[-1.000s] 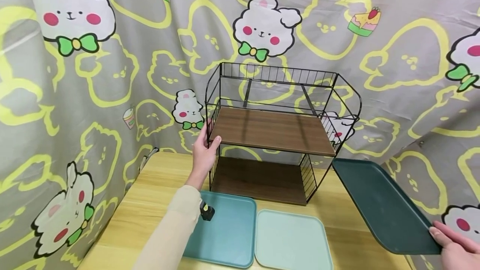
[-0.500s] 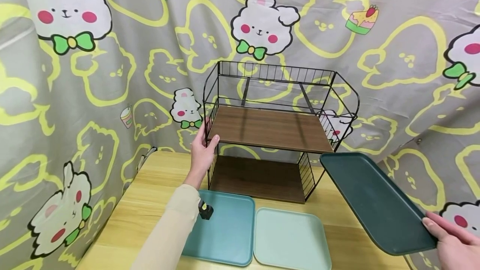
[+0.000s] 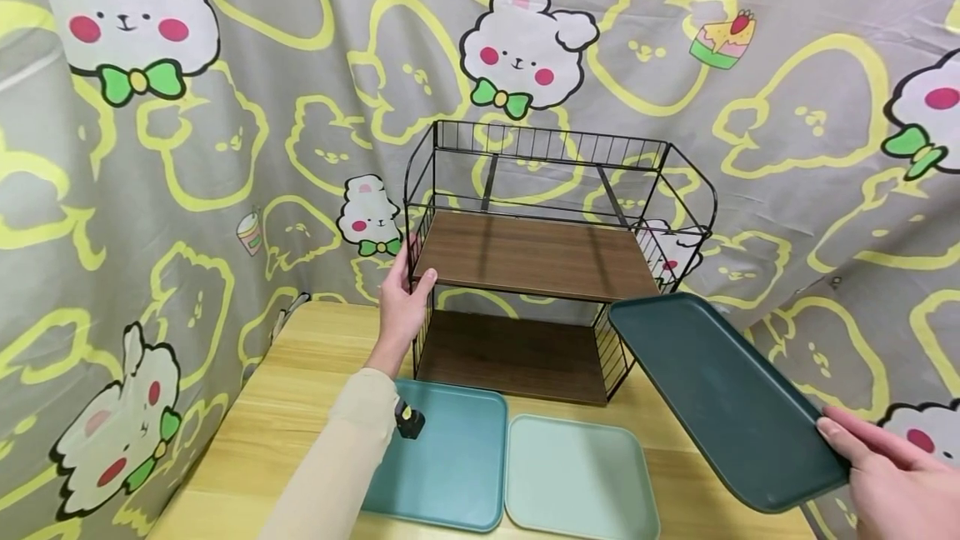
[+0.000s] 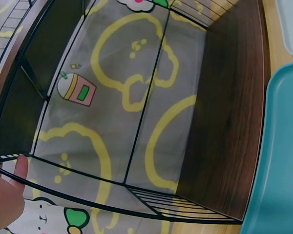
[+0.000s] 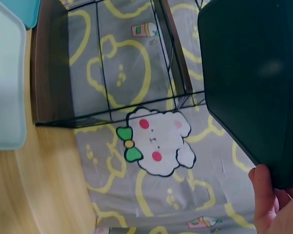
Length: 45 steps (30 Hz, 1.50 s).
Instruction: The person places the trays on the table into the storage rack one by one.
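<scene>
A black wire rack point(image 3: 537, 297) with two brown wood-grain shelves stands at the back of the table. My left hand point(image 3: 401, 304) grips its left upright at the height of the upper shelf point(image 3: 536, 255), thumb over the front; the left wrist view shows part of this hand point(image 4: 9, 197) at the frame. In my right hand point(image 3: 892, 469) is a dark green tray point(image 3: 723, 394), pinched at its near right corner and held tilted in the air. The tray's far left end overlaps the rack's right front corner in the head view. Its underside point(image 5: 254, 83) shows in the right wrist view.
A teal tray point(image 3: 457, 465) lies on the wooden table point(image 3: 247, 440) in front of the rack, partly behind my left sleeve. Beside it on the right is a pale mint tray point(image 3: 581, 473). A grey curtain point(image 3: 300, 148) with cartoon animals hangs behind and at both sides.
My right hand has brought the dark green tray leftward, from beside the rack's right edge to overlapping its front right corner. My left hand keeps its grip on the upright.
</scene>
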Motion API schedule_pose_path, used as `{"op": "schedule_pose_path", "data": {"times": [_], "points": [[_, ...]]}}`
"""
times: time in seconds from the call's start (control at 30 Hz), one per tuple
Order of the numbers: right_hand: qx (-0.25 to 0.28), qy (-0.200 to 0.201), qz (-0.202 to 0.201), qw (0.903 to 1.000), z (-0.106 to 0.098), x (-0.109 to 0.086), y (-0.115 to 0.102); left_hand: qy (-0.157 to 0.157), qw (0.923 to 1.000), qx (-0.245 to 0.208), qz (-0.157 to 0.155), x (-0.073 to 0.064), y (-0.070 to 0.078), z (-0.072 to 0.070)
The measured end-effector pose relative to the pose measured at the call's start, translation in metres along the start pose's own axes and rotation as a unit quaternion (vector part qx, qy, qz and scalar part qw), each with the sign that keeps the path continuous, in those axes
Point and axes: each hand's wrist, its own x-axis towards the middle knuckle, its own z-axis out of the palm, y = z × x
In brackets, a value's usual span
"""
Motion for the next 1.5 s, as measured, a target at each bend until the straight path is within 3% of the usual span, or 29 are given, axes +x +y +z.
{"op": "schedule_pose_path", "data": {"times": [0.1, 0.27, 0.33, 0.5, 0.6, 0.77, 0.9, 1.23, 1.5], "points": [[0.041, -0.005, -0.005, 0.9991, 0.003, -0.007, -0.008, -0.002, 1.0, -0.001, -0.007, 0.001, 0.0, -0.001], [0.154, -0.013, -0.038, 0.9872, 0.015, -0.015, -0.019, -0.006, 0.9996, -0.011, -0.025, -0.009, 0.025, -0.001], [0.138, -0.012, -0.055, 0.9889, 0.022, -0.015, -0.024, -0.008, 0.9995, -0.012, -0.029, -0.014, 0.035, -0.001], [0.091, -0.016, -0.063, 0.9937, 0.037, -0.017, -0.035, -0.009, 0.9995, -0.014, -0.027, -0.014, 0.035, 0.0], [0.114, -0.021, -0.064, 0.9911, 0.044, -0.02, -0.04, -0.009, 0.9995, -0.015, -0.027, -0.014, 0.033, 0.001], [0.109, 0.003, -0.095, 0.9895, 0.055, -0.023, -0.045, -0.013, 0.9994, -0.011, -0.029, -0.014, 0.032, 0.001], [0.067, 0.035, -0.124, 0.9894, 0.066, -0.027, -0.047, -0.012, 0.9995, -0.013, -0.025, -0.013, 0.033, 0.001], [0.086, 0.071, -0.178, 0.9777, 0.097, -0.036, -0.052, -0.008, 0.9996, -0.011, -0.024, -0.013, 0.033, 0.001], [0.107, 0.085, -0.176, 0.9749, 0.127, -0.041, -0.057, -0.005, 0.9996, -0.012, -0.023, -0.014, 0.033, 0.001]]}}
